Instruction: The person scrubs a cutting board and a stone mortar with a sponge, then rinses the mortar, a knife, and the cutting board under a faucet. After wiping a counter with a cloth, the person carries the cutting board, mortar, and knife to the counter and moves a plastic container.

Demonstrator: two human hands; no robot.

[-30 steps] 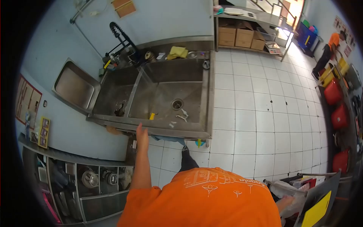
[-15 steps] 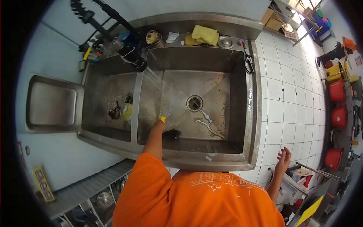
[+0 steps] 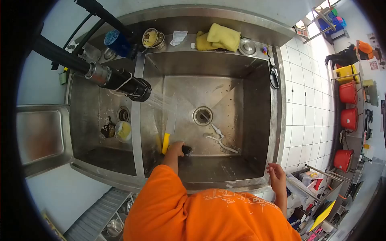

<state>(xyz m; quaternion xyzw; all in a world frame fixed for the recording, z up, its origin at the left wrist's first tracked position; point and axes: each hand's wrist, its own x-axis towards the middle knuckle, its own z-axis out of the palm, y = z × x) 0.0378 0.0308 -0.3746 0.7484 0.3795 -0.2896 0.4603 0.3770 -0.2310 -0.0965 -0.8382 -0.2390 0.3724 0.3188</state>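
Observation:
My left hand [image 3: 175, 149] is down in the large sink basin [image 3: 193, 172], its fingers closed around a small black object [image 3: 186, 150] whose kind I cannot make out. Just left of that hand lies a knife with a yellow handle [image 3: 165, 143], its blade pointing toward the back. Water from the black spray faucet [image 3: 138, 89] falls over the blade. Near the basin's front right corner, my right hand [image 3: 276, 173] hangs with loosely curled fingers and nothing in it. A slender white, branched item [image 3: 219, 138] lies beside the drain [image 3: 202, 116].
The left basin holds a container with a yellow sponge [image 3: 123, 131] and a dark scrap [image 3: 107, 128]. Yellow cloths [image 3: 223, 37], a metal lid [image 3: 247, 47] and a bowl [image 3: 151, 37] line the back ledge. Scissors [image 3: 274, 76] rest on the right rim. Another person [image 3: 354, 54] stands far right.
My left hand has let go of the knife's yellow handle and moved to the black object. My right hand has come closer to the sink. The view has shifted, with the faucet appearing larger.

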